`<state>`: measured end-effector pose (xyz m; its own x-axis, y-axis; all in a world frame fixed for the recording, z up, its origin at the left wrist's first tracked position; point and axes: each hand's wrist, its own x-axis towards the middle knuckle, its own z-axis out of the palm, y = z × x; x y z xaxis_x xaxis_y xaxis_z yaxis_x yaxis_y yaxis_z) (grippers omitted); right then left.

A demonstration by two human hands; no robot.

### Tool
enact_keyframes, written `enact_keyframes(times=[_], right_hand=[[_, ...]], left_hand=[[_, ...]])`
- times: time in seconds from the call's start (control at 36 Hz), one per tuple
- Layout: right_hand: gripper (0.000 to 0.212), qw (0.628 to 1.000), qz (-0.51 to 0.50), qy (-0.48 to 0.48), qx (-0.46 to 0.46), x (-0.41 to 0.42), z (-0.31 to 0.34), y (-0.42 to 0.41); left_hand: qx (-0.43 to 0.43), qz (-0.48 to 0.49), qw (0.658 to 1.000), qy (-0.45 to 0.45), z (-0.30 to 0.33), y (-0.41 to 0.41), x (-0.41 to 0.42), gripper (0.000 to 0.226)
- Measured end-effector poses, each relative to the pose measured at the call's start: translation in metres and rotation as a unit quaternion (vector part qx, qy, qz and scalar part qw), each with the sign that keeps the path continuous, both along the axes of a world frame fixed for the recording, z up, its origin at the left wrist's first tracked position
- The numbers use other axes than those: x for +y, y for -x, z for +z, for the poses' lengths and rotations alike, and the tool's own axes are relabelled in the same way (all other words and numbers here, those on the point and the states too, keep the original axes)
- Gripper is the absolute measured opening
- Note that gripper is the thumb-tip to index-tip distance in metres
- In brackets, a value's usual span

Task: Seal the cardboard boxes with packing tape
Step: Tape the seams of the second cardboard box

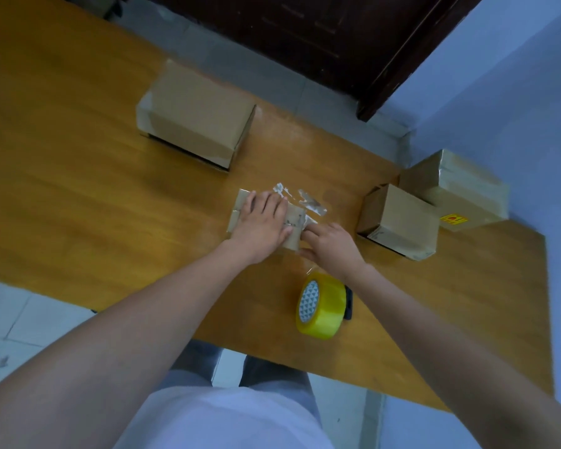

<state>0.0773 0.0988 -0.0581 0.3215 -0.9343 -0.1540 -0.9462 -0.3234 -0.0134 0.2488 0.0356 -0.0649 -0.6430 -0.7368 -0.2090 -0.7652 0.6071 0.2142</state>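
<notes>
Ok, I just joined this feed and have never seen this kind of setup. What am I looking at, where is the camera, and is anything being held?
There is no machine here: these are a person's two bare hands, filmed by one wide-angle camera on their head, looking down at a long orange-brown wooden table. The left hand lies flat, pressing on a small flat cardboard box. The right hand touches that box's right edge with its fingertips, where shiny clear tape sticks out; the blur hides whether it pinches anything. A yellow roll of packing tape stands nearer the person. Three more brown cardboard boxes sit around: a large one farther back and two to the right.
</notes>
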Motion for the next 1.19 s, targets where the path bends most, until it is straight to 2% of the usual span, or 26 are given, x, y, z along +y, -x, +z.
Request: enact_keyframes(times=[0.17, 0.22, 0.31, 0.36, 0.47, 0.53, 0.56, 0.64, 0.69, 0.72, 0.75, 0.78, 0.81, 0.83, 0.89, 0.94, 0.97, 1.0, 1.06, 1.11, 1.19], right_hand=[[0.018, 0.996, -0.049, 0.038, -0.061, 0.019, 0.000, -0.019], [0.013, 0.993, -0.092, 0.010, -0.069, 0.022, 0.003, -0.024], [0.018, 0.981, -0.172, -0.059, -0.063, 0.020, 0.013, -0.034], [0.019, 0.954, -0.261, -0.120, -0.084, 0.018, 0.022, -0.047], [0.017, 0.863, -0.432, -0.196, -0.173, 0.015, 0.031, -0.069], [0.012, 0.784, -0.508, -0.231, -0.272, 0.011, 0.037, -0.078], [0.014, 0.724, -0.548, -0.249, -0.336, 0.009, 0.041, -0.082], [0.028, 0.481, -0.625, -0.311, -0.531, -0.004, 0.053, -0.090], [0.029, 0.355, -0.628, -0.304, -0.622, -0.013, 0.058, -0.086], [0.025, 0.304, -0.630, -0.296, -0.651, -0.017, 0.061, -0.082], [0.016, 0.273, -0.632, -0.295, -0.662, -0.018, 0.065, -0.076], [0.012, 0.264, -0.635, -0.302, -0.660, -0.017, 0.067, -0.070], [0.019, 0.294, -0.637, -0.324, -0.635, -0.013, 0.069, -0.065], [0.024, 0.349, -0.637, -0.347, -0.593, -0.010, 0.069, -0.060], [0.022, 0.498, -0.628, -0.356, -0.480, -0.004, 0.070, -0.049], [0.017, 0.652, -0.610, -0.291, -0.343, -0.003, 0.069, -0.041], [0.019, 0.712, -0.584, -0.259, -0.291, -0.004, 0.067, -0.037], [0.022, 0.747, -0.559, -0.237, -0.272, -0.007, 0.063, -0.034], [0.031, 0.765, -0.525, -0.219, -0.301, -0.014, 0.058, -0.036], [0.037, 0.753, -0.511, -0.222, -0.351, -0.018, 0.057, -0.042], [0.036, 0.723, -0.509, -0.254, -0.392, -0.020, 0.057, -0.055]], left_hand=[[-0.004, -0.004, 1.000, -0.006, 0.003, -0.001, 0.000, 0.062], [-0.002, -0.002, 1.000, -0.006, 0.003, -0.002, 0.000, 0.062], [0.002, -0.001, 1.000, -0.009, 0.003, -0.001, 0.000, 0.062], [0.004, -0.001, 1.000, -0.013, 0.003, -0.001, 0.000, 0.062], [0.008, 0.001, 1.000, -0.014, 0.003, -0.001, 0.001, 0.062], [0.007, 0.003, 1.000, -0.010, 0.003, -0.001, 0.003, 0.062], [0.007, 0.005, 1.000, -0.010, 0.004, -0.002, 0.003, 0.062], [0.015, 0.011, 1.000, -0.024, 0.006, -0.001, 0.002, 0.060], [0.024, 0.023, 0.998, -0.056, 0.009, -0.002, -0.001, 0.059], [0.036, 0.032, 0.996, -0.080, 0.010, -0.002, -0.004, 0.060], [0.051, 0.038, 0.992, -0.106, 0.013, -0.003, -0.008, 0.062], [0.072, 0.042, 0.987, -0.137, 0.016, -0.005, -0.012, 0.063], [0.109, 0.048, 0.978, -0.174, 0.019, -0.008, -0.017, 0.062], [0.163, 0.064, 0.961, -0.215, 0.023, -0.012, -0.022, 0.057], [0.286, 0.109, 0.917, -0.255, 0.029, -0.023, -0.028, 0.045], [0.364, 0.183, 0.887, -0.216, 0.036, -0.034, -0.029, 0.041], [0.381, 0.226, 0.877, -0.186, 0.038, -0.040, -0.029, 0.040], [0.385, 0.270, 0.867, -0.165, 0.039, -0.044, -0.029, 0.039], [0.369, 0.355, 0.843, -0.167, 0.038, -0.050, -0.027, 0.034], [0.322, 0.421, 0.819, -0.222, 0.035, -0.053, -0.024, 0.040], [0.281, 0.440, 0.784, -0.336, 0.031, -0.047, -0.012, 0.048]])
